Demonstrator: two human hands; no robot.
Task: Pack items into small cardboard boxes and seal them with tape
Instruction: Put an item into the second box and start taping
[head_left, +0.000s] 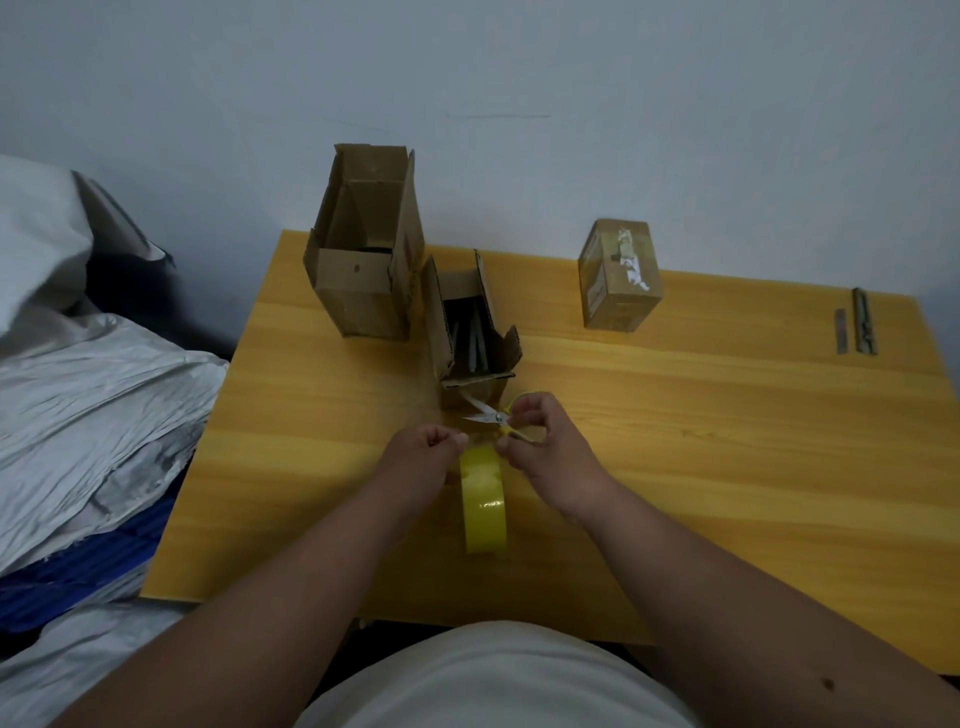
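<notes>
From the head view, a yellow wooden bench (675, 415) stands against a pale wall. Near the middle of the bench, toward its front edge, a roll of yellow tape (484, 504) stands on its rim between the two hands. The left hand (423, 449) sits just left of the roll's far end, its fingers curled and pinched together, seemingly on the free end of the tape, though that strip is too faint to make out for sure. The right hand (540, 441) is just right of the roll, its fingers curled round the yellow handles of a pair of scissors (493, 418); the blades stand apart and point left, toward the left hand, just above the far end of the roll.

Directly beyond the hands, a small open cardboard box (470, 332) has its flaps up and pale items inside. Touching or nearly touching it on the left, at the bench's back left corner, stands a taller open box (366, 249). Well apart, toward the back right, a closed box (618, 275) shows tape scraps on top. Near the right edge lie two thin metal strips (857, 325). Left of the bench, crumpled white bags (93, 395) are heaped.
</notes>
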